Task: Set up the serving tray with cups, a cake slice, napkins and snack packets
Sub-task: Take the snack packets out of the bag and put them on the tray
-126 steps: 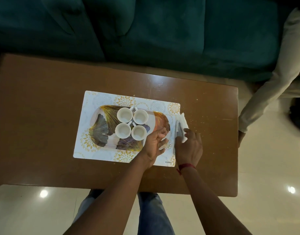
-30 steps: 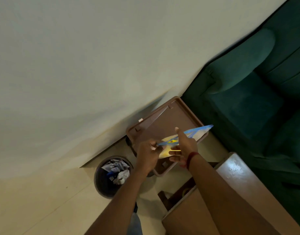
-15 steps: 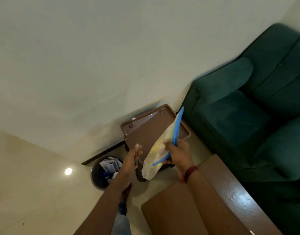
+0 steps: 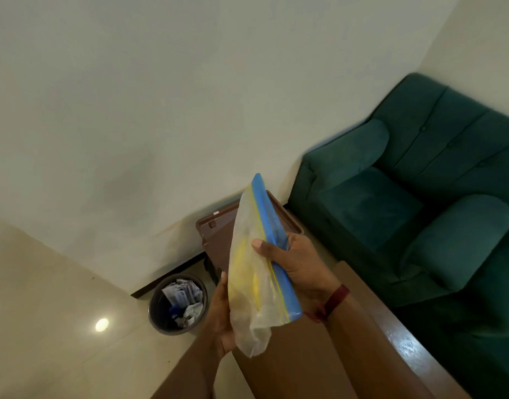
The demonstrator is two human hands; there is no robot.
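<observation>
- Since the frame half a second back, the zip bag [image 4: 256, 272] has swung up nearer the camera. The left hand [image 4: 217, 312] has come in against its lower half.
- A green sofa [image 4: 405, 203] fills the right side, and the corner of the brown table [image 4: 299, 375] lies under the forearms. A waste bin [image 4: 177, 305] with crumpled paper stands on the floor to the left.
- The bag hangs in the air above the table corner with its blue zip edge slanting upward. Something yellow is inside; what it is cannot be told.
- The step in hand is probably getting the bag's contents out for the serving tray, which is out of view. The next move would call for both hands to part the seal.
- The right hand [image 4: 296, 263] grips the blue strip, thumb across the front and fingers curled behind.
- The left hand touches the bag from behind. Its fingers are hidden, so whether it grips cannot be told.
</observation>
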